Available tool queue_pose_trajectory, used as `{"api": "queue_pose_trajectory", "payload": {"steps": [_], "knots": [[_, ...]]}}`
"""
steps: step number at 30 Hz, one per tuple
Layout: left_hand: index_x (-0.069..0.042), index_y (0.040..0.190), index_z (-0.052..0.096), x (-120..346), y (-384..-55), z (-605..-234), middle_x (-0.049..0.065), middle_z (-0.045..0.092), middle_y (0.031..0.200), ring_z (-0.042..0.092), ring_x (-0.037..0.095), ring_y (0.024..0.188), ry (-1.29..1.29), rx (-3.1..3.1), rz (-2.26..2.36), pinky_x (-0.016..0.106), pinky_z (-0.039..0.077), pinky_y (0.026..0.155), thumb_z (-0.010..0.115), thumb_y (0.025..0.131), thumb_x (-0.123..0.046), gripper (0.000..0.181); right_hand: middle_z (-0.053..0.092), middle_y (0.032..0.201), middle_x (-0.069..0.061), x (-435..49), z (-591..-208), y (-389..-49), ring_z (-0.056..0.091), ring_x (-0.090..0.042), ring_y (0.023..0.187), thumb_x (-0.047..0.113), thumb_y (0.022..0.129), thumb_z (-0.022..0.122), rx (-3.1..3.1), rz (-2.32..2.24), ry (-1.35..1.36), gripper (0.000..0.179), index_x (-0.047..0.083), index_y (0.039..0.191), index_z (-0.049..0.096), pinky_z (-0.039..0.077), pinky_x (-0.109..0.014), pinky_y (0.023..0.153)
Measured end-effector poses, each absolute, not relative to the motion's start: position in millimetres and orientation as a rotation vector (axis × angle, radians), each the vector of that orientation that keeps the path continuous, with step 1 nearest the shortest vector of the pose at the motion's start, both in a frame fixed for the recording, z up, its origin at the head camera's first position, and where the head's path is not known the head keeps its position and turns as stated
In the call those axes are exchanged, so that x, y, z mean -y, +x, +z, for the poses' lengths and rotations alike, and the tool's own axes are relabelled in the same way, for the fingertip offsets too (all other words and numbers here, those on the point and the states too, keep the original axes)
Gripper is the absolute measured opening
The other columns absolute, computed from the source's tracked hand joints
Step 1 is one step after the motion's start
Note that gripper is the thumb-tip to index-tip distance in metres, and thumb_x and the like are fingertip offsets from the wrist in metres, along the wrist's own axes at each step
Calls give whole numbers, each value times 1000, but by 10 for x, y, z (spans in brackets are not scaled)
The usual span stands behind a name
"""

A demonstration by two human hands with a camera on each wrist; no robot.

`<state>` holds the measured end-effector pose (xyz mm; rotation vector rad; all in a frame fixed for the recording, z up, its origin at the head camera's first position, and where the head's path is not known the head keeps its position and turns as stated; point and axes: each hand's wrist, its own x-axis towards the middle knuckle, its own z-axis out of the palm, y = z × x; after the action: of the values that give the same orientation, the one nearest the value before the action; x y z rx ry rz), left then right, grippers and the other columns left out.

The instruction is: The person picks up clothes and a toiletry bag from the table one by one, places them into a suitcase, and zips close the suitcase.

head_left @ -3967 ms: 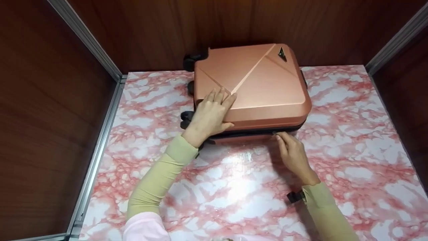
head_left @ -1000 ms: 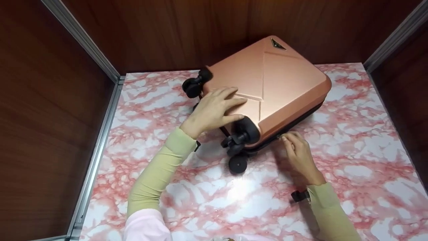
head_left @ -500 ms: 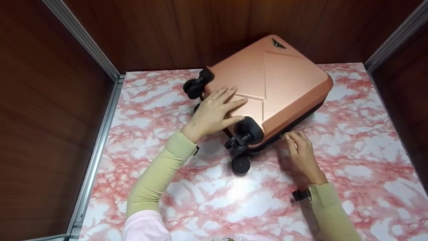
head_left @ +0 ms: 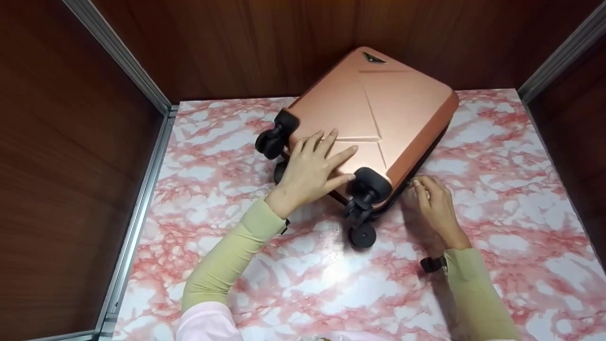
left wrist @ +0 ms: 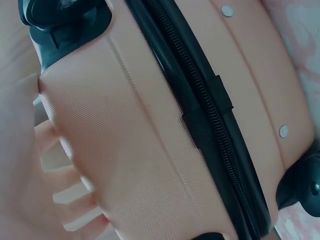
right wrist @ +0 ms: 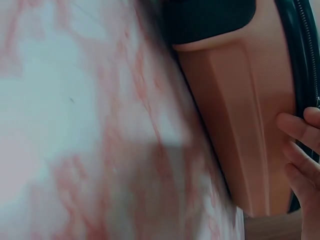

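A rose-gold hard-shell suitcase (head_left: 402, 109) lies flat and skewed on the marbled surface, its black wheels (head_left: 362, 235) towards the near left. My left hand (head_left: 310, 173) rests on the shell's lower corner with fingers spread. The left wrist view shows the black zipper (left wrist: 200, 95) along the wheel end, its teeth joined there. At the suitcase's right side, my right hand (head_left: 433, 203) pinches the zipper pull (head_left: 411, 183) between thumb and curled index finger. The pull is mostly hidden by the fingertips. In the right wrist view, other fingers (right wrist: 295, 125) lie against the side by the zipper.
The red-and-white marbled surface (head_left: 284, 284) extends around the suitcase. Dark wood panels (head_left: 213, 47) stand behind and on both sides, with metal strips (head_left: 137, 208) along their edges. The suitcase's far corner is close to the back panel.
The suitcase has turned counterclockwise, its wheel end swinging towards me and right. My left hand stays on the shell. My right hand has shifted slightly right and away along the zipper side.
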<state>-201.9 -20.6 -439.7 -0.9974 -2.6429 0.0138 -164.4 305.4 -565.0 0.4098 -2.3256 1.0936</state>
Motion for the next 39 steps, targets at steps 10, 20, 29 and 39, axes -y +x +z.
{"api": "queue_pose_trajectory", "payload": {"steps": [10, 20, 29, 39], "knots": [[-41, 156, 40, 164, -1946, -4502, 18, 41, 155, 43, 38, 127, -999, 2526, 43, 52, 37, 99, 40, 94, -77, 71, 67, 92, -20, -3198, -5612, -1871, 61, -35, 91, 3, 103, 55, 2387, 1089, 351, 17, -4, 96, 68, 43, -48, 79], [-36, 149, 53, 11, -1911, -4578, 21, 50, 145, 45, 44, 132, -931, 2421, -14, 48, 33, 114, 57, 86, -73, 73, 68, 97, -19, -3277, -5588, -1968, 62, -34, 92, 8, 105, 55, 2422, 1081, 292, 18, -2, 100, 69, 44, -49, 81], [-38, 147, 55, -77, -1888, -4539, 19, 54, 143, 50, 45, 130, -832, 2432, 44, 48, 39, 111, 61, 78, -77, 79, 67, 96, -19, -3300, -5574, -1935, 62, -35, 92, 10, 106, 54, 2446, 1072, 252, 19, -2, 102, 69, 43, -49, 82], [-39, 147, 55, -91, -1882, -4498, 19, 55, 142, 54, 44, 127, -819, 2470, 82, 48, 43, 107, 60, 77, -77, 80, 69, 95, -17, -3281, -5570, -1855, 62, -34, 93, 8, 106, 55, 2442, 1035, 294, 19, -1, 99, 70, 43, -49, 83]]}}
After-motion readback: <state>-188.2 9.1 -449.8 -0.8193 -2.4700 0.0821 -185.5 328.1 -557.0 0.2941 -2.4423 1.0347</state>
